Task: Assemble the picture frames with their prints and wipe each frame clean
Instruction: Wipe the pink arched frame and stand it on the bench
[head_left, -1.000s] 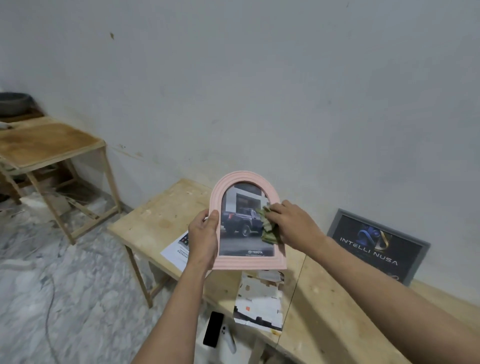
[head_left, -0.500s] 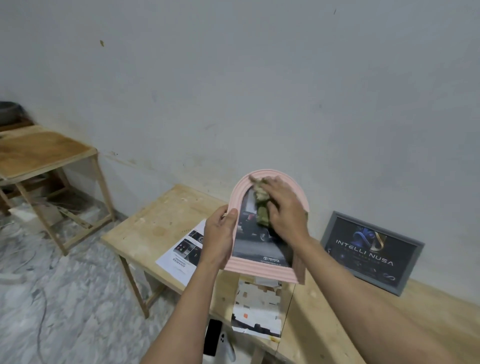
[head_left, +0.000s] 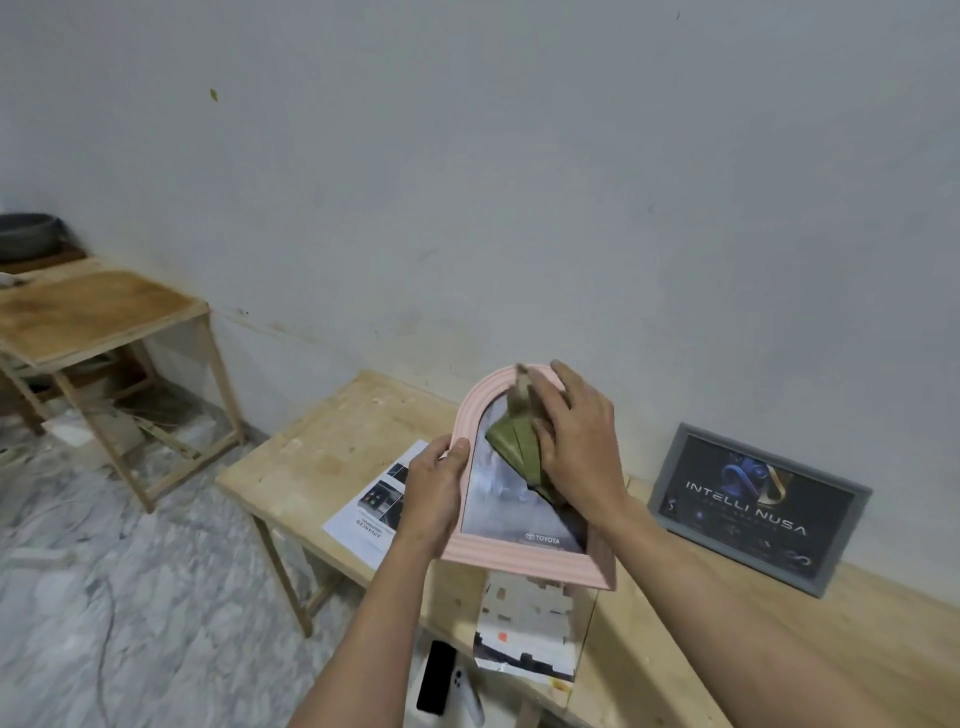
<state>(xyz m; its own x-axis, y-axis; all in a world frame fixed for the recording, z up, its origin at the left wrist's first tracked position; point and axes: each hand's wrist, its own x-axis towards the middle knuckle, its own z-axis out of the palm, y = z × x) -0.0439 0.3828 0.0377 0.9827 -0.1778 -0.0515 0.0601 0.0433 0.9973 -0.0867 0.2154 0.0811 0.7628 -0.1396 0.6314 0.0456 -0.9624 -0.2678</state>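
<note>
We hold the pink arched frame (head_left: 524, 558) above the wooden bench (head_left: 337, 447), our left hand (head_left: 434, 499) clamped on its left edge, our right hand (head_left: 576, 441) pressing the green cloth (head_left: 514, 441) flat-fingered near the arch top. To wipe well, we should probably keep the frame braced and sweep cloth over glass and rim evenly.

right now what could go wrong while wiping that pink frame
1. The left hand alone holds the pink arched frame in the air by one edge; pressure from the right hand and green cloth might twist it loose.
2. If it drops, it could hit the wooden table or the paper hanging over the edge.
</note>
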